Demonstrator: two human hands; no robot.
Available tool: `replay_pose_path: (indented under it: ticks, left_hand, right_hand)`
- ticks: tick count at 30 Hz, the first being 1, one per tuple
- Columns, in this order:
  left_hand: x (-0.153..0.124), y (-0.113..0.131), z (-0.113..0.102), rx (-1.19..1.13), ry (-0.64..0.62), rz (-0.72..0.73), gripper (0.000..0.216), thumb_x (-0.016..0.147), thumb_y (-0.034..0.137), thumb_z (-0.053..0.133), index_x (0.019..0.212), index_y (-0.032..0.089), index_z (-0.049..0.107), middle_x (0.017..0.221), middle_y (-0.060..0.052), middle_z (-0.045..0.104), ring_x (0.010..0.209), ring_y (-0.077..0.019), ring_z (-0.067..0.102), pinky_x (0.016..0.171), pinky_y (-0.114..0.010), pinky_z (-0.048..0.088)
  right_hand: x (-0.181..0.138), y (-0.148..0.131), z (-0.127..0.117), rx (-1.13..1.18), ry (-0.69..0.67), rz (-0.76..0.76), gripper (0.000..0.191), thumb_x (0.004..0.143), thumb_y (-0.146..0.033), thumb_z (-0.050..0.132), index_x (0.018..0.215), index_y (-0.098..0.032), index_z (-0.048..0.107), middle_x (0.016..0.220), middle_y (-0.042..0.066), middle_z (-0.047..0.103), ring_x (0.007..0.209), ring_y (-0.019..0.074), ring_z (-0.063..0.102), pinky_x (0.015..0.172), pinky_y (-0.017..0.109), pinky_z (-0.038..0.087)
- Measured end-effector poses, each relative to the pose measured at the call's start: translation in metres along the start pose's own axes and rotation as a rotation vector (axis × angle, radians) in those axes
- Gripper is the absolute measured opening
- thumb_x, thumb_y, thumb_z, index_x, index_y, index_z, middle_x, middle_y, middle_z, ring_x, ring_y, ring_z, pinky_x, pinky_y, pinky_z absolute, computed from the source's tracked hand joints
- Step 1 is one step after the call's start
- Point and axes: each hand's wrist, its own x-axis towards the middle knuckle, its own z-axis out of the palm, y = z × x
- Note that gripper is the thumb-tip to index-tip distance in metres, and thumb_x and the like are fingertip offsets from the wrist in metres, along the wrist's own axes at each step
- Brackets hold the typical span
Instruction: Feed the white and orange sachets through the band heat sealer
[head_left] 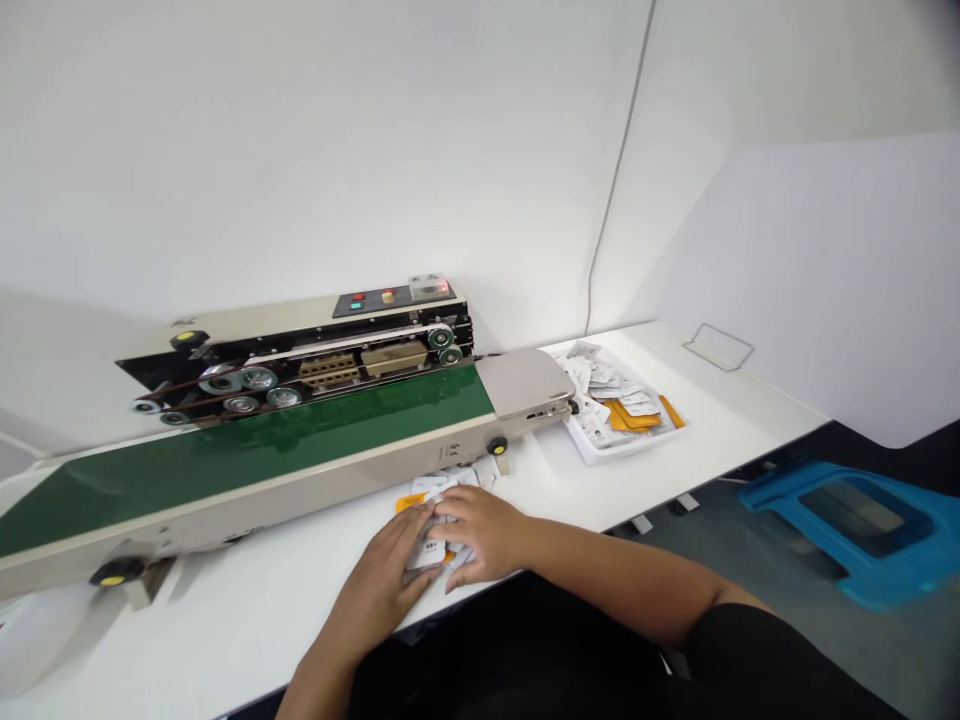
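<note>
My left hand (379, 585) and my right hand (480, 535) are close together at the front edge of the white table (300, 640), with the fingertips almost meeting over a small, loose heap of white packets (450, 482). One white packet with dark print (426, 556) shows between my hands, and an orange packet (407, 503) sticks out just beyond my left fingers. Both hands are curved down onto the heap, touching it, but I cannot tell whether either one is actually pinching a packet or only resting on top. The heap lies just in front of the long beige body of a sealing machine (315, 490), close to its black knob with a yellow centre (496, 446). The machine runs along the table with its green conveyor belt (240, 450) facing up, and a row of metal wheels (259, 378) and a small control panel (394, 298) sit behind the belt. Past the machine's right end, a white tray (592, 450) holds a messy pile of white and orange packets. Down on the grey floor to my right is a blue plastic stool (847, 520), and a black sleeve (750, 650) covers my upper right arm.
</note>
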Motion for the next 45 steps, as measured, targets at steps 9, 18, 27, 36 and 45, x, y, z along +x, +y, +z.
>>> replay_pose_path:
  ticks: [9,18,27,36,45]
  left_hand:
    - [-0.005,-0.018,0.014,0.079,0.053,0.062,0.062,0.093,0.026,0.067,0.152,0.026,0.048,0.148,-0.012,0.062,0.134,-0.0338,0.061,0.11,-0.05,0.054]
    - [0.0,-0.011,0.008,0.06,0.09,0.078,0.059,0.094,0.027,0.066,0.151,0.026,0.049,0.143,-0.013,0.066,0.128,-0.0328,0.066,0.106,-0.048,0.057]
    - [0.004,-0.002,0.0,0.048,0.073,0.024,0.058,0.096,0.039,0.067,0.15,0.026,0.049,0.147,-0.012,0.063,0.131,-0.0328,0.063,0.107,-0.048,0.057]
    - [0.002,-0.002,0.002,0.077,0.054,0.018,0.062,0.096,0.041,0.068,0.153,0.027,0.046,0.148,-0.011,0.062,0.132,-0.0333,0.063,0.109,-0.05,0.055]
    - [0.001,-0.003,0.001,0.055,0.049,-0.003,0.061,0.097,0.04,0.067,0.153,0.029,0.046,0.147,-0.012,0.063,0.132,-0.0344,0.062,0.109,-0.051,0.055]
  right_hand:
    - [0.001,0.001,0.001,0.074,0.09,-0.006,0.041,0.084,-0.025,0.065,0.124,-0.019,0.07,0.13,0.009,0.071,0.13,0.0254,0.058,0.12,0.044,0.035]
    - [-0.007,0.01,0.013,0.115,0.162,-0.001,0.028,0.099,-0.024,0.058,0.123,-0.026,0.073,0.13,0.004,0.074,0.136,0.0191,0.058,0.125,0.044,0.027]
    - [-0.004,0.007,-0.007,0.256,0.453,-0.007,0.034,0.109,-0.029,0.037,0.115,-0.02,0.07,0.109,0.01,0.079,0.111,0.0194,0.071,0.106,0.04,0.052]
    - [-0.014,0.004,-0.01,0.33,0.665,0.292,0.028,0.104,-0.037,0.052,0.122,-0.019,0.063,0.092,0.008,0.077,0.08,0.0197,0.073,0.077,0.031,0.06]
    - [-0.011,0.003,-0.01,0.356,0.577,0.268,0.025,0.103,-0.038,0.055,0.112,-0.02,0.07,0.098,0.008,0.08,0.086,0.0181,0.077,0.08,0.027,0.06]
